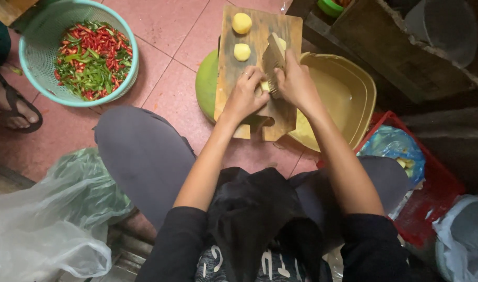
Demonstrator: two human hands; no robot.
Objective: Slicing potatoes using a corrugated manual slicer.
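Between left hand (244,96) and right hand (296,83), potato piece (264,86) sits under crinkle knife (273,60).

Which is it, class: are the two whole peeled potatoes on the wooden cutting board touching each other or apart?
Apart. The head view shows the far potato and the near potato with bare cutting board between them.

You have a single view, worn on your head, facing steeply down and close over your lap. The worn wooden cutting board (257,68) sits upper centre of the frame; the pink tiled floor (166,31) fills the upper left.
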